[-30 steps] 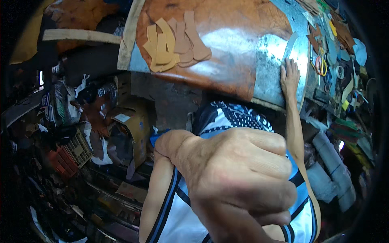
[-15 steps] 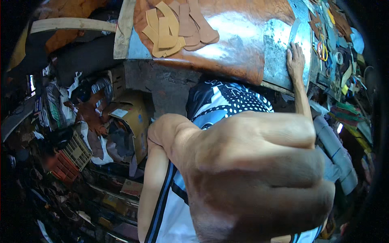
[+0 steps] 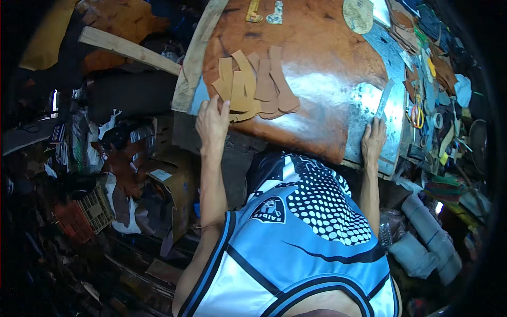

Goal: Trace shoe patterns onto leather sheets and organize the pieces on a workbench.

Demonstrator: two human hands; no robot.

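"Leather (image 3: pixel 322 53) is covering most of the table (image 3: pixel 390 152), one big brown sheet. What is the left hand (image 3: pixel 213 124) doing?"

"It is hovering or resting at the near left edge of the yellowish pieces (image 3: pixel 242 92). Its fingers are bending a little and the thumb is standing slightly apart from them. I can't tell whether it is pinching an edge."

"And those pieces are lying on the big sheet?"

"Yes, toward its left side, overlapping in a loose pile. Pinkish-brown pieces (image 3: pixel 285 95) are lying just to the right, against them."

"What about the right hand (image 3: pixel 373 138)?"

"That one is staying well apart, over the bare metal at the table's right. Its fingers are curving close together at the lower end of a flat grey strip (image 3: pixel 385 99). I can't tell from here whether they are gripping it or only touching."

"Scissors (image 3: pixel 418 116) with orange handles are lying farther right, aren't they?"

"Right, and a roll of tape (image 3: pixel 437 121) is sitting just beside them. Two small patterns, a yellow one (image 3: pixel 254 11) and a pale one (image 3: pixel 274 13), are lying at the far side of the sheet, and a wooden board (image 3: pixel 194 68) is running along the left edge."
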